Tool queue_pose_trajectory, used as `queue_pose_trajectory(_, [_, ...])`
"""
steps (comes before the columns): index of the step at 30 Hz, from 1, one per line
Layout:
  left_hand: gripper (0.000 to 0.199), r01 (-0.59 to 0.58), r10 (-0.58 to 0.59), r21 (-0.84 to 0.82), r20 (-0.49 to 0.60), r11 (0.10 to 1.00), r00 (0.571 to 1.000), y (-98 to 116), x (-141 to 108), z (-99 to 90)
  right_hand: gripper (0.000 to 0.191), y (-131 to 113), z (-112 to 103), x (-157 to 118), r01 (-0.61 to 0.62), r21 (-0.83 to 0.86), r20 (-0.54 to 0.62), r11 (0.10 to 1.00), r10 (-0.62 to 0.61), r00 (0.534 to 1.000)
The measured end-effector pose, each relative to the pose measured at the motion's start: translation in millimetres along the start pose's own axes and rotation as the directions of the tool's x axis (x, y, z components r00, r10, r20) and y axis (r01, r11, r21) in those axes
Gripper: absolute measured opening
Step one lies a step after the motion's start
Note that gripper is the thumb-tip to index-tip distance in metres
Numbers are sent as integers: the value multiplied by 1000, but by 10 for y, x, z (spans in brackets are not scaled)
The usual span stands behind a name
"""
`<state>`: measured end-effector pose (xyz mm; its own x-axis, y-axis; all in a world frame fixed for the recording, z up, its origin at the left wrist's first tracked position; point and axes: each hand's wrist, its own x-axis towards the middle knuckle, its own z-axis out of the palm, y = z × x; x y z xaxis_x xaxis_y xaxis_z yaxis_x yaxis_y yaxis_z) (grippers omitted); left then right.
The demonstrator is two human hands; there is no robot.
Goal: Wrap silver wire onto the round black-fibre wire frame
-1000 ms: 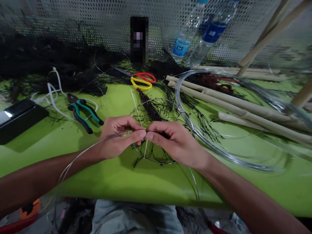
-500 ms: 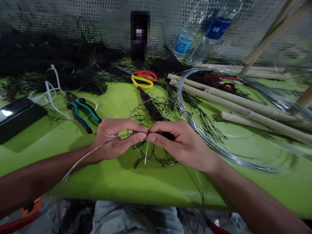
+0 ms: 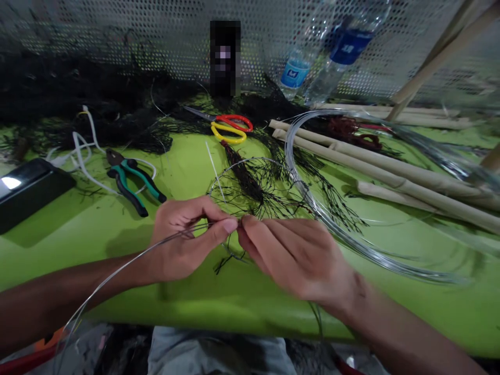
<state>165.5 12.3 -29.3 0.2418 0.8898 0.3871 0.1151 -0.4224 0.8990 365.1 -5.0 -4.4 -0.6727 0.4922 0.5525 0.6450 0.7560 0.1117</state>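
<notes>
My left hand (image 3: 191, 237) pinches a few strands of thin metal wire (image 3: 133, 264) between thumb and forefinger; the strands trail down to the left past the table edge. Fingertip to fingertip with it, my right hand (image 3: 289, 255) is closed at the same spot on the wire, knuckles turned up. A thin pale straight piece (image 3: 215, 171) slants up and away from the fingers; where it joins is hidden. Behind the hands lies black knotted netting (image 3: 247, 179), gathered into a bundle, with a wire ring (image 3: 258, 159) around part of it.
Green-handled pliers (image 3: 135, 179) lie left, near a white cable (image 3: 80, 148) and a black box (image 3: 37, 187). Scissors (image 3: 230, 130) rest at the back. Coiled wire (image 3: 291, 140), bamboo poles (image 3: 375, 164) and two bottles (image 3: 295, 73) are on the right.
My right hand has rolled over, knuckles now up, and sits slightly lower. The pale straight piece that pointed down below the fingers now points up and away.
</notes>
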Motion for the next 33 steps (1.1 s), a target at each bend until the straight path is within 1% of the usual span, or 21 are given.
queue_pose_trajectory(1, [14, 0, 0, -10, 2, 1000, 1000, 10, -2, -2, 20, -17, 1, 9, -12, -9, -10, 1000, 12, 1000])
queue_pose_trajectory(3, [10, -22, 23, -44, 26, 999, 999, 18, -4, -13, 23, -37, 4, 40, -143, 71, -7, 987, 143, 990])
queue_pose_trajectory(4, [8, -40, 43, -68, 47, 997, 998, 17, -3, -20, 23, -36, 4, 60, -252, 174, 43, 952, 249, 968])
queue_pose_trajectory(5, [7, -56, 63, -95, 68, 994, 996, 15, 0, -29, 22, -27, 2, 79, -382, 302, 136, 873, 358, 924])
queue_pose_trajectory(6, [7, -65, 76, -120, 88, 991, 993, 13, 4, -37, 20, -9, -1, 97, -516, 433, 265, 739, 443, 857])
queue_pose_trajectory(7, [7, -62, 77, -140, 107, 988, 991, 11, 10, -46, 16, 15, -2, 111, -630, 546, 416, 552, 475, 776])
queue_pose_trajectory(8, [6, -53, 72, -156, 117, 986, 990, 9, 17, -54, 10, 42, 0, 121, -711, 620, 556, 332, 453, 697])
queue_pose_trajectory(9, [5, -39, 60, -169, 120, 985, 991, 7, 23, -63, 6, 69, 6, 126, -748, 655, 659, 109, 402, 636])
queue_pose_trajectory(10, [4, -25, 46, -178, 118, 984, 992, 5, 28, -71, 11, 94, 18, 126, -744, 662, 720, -91, 352, 598])
queue_pose_trajectory(11, [3, -14, 36, -183, 114, 983, 993, 2, 32, -81, 19, 112, 34, 123, -711, 657, 750, -251, 310, 584])
queue_pose_trajectory(12, [2, -5, 26, -186, 114, 983, 993, -2, 35, -90, 26, 123, 53, 118, -665, 650, 759, -367, 284, 585])
queue_pose_trajectory(13, [3, 2, 20, -189, 116, 982, 993, -6, 36, -98, 30, 127, 73, 112, -621, 648, 757, -441, 281, 590])
queue_pose_trajectory(15, [5, 19, 6, -197, 122, 980, 992, -15, 34, -110, 31, 118, 108, 104, -554, 662, 738, -505, 311, 599])
queue_pose_trajectory(17, [5, 27, -1, -220, 120, 975, 993, -18, 30, -111, 28, 98, 131, 101, -508, 692, 708, -513, 345, 616])
queue_pose_trajectory(19, [5, 36, -9, -242, 110, 970, 994, -16, 25, -105, 24, 80, 139, 102, -475, 728, 672, -494, 377, 638])
queue_pose_trajectory(21, [6, 39, -13, -252, 105, 967, 994, -12, 23, -100, 21, 68, 135, 103, -459, 766, 634, -450, 411, 655])
queue_pose_trajectory(22, [8, 42, -17, -250, 103, 967, 995, -11, 23, -99, 19, 64, 130, 104, -459, 790, 609, -406, 439, 660])
queue_pose_trajectory(23, [9, 47, -21, -244, 105, 969, 994, -11, 25, -99, 18, 61, 123, 105, -466, 817, 576, -339, 473, 667])
queue_pose_trajectory(27, [12, 80, -53, -225, 124, 971, 991, -22, 39, -105, 17, 45, 111, 102, -484, 874, 374, 35, 588, 717])
queue_pose_trajectory(30, [14, 134, -105, -255, 124, 958, 987, -27, 55, -103, 19, 28, 137, 82, -441, 873, 240, 209, 604, 760])
queue_pose_trajectory(33, [15, 175, -142, -277, 134, 945, 981, -31, 55, -100, 23, 33, 153, 62, -367, 839, 88, 401, 565, 820])
